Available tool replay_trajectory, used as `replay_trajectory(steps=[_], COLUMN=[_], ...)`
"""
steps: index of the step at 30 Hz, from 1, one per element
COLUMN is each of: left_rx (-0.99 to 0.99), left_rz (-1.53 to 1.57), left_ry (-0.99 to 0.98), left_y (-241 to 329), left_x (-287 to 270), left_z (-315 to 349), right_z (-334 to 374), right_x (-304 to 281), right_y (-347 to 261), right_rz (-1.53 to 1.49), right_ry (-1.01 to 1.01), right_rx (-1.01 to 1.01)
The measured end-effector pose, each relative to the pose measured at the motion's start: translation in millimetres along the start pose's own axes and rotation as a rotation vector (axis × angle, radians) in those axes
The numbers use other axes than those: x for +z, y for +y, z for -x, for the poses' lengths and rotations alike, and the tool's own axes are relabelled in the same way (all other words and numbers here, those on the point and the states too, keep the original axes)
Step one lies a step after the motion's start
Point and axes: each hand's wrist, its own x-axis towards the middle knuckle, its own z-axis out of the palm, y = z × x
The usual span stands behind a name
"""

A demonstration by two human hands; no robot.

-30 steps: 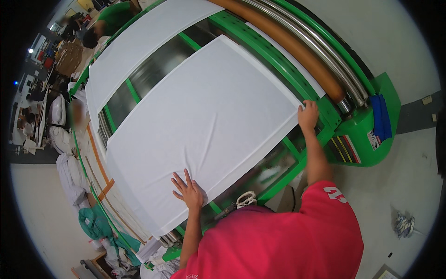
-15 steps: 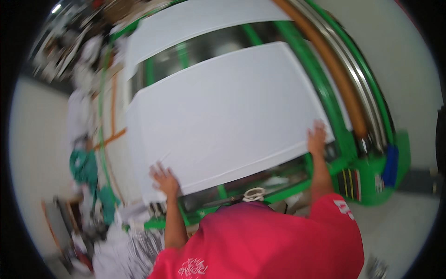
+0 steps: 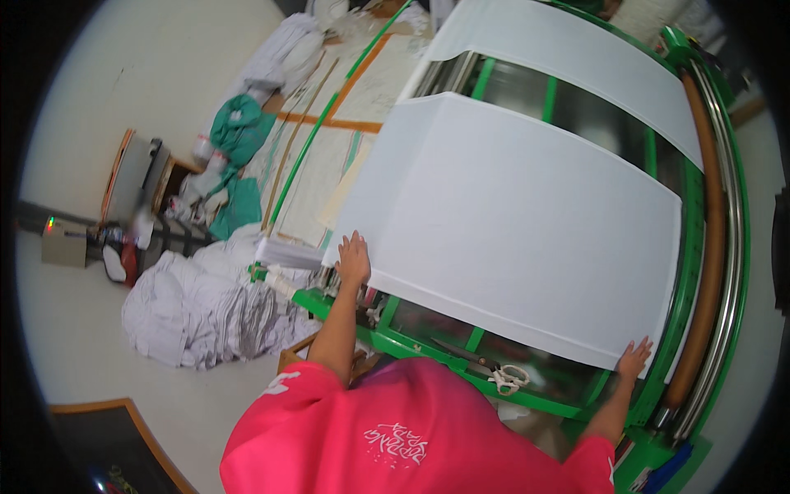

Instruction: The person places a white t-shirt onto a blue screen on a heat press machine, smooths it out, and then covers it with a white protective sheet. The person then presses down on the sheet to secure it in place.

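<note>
A broad white cloth sheet (image 3: 527,230) is stretched over the green-framed machine (image 3: 551,403) in front of me. My left hand (image 3: 353,260) lies on its near left corner, fingers extended and spread. At the near right corner, my right hand (image 3: 634,357) rests on the cloth beside the edge with its fingers stretched out. Neither hand grips anything. Below the cloth's near edge, scissors (image 3: 508,379) with white-wrapped handles lie along the frame.
Bundled white cloth (image 3: 206,305) is piled on the floor at left, with green cloth (image 3: 239,123) beyond it. A brown roller (image 3: 709,247) and metal bars run along the machine's right side. A dark board with a wooden border (image 3: 123,445) stands lower left.
The view has swung to the left, bringing the floor pile and scissors into clearer sight. Both hands stay flat near the cloth's two near corners.
</note>
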Motion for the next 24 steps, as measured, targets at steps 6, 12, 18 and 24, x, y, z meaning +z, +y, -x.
replay_trajectory(steps=[6, 12, 18, 24], left_rx=[-0.459, 0.015, -0.380, 0.036], left_rz=[-0.096, -0.074, 0.131, 0.077], left_ry=[0.004, 0.060, -0.140, 0.163], left_y=[-82.1, -99.9, -81.3, 24.8], left_x=[-24.1, -19.4, -9.9, 2.1], left_z=[-43.1, -86.7, -137.3, -224.4], right_z=[-13.9, -23.1, -27.0, -9.2], right_x=[-17.8, -23.2, -33.7, -32.8], right_y=[10.9, 16.2, -2.1, 13.0], right_rz=[0.088, 0.071, 0.099, 0.050], right_ry=[-0.126, -0.167, -0.229, -0.191], right_rx=[0.022, 0.061, 0.097, 0.107])
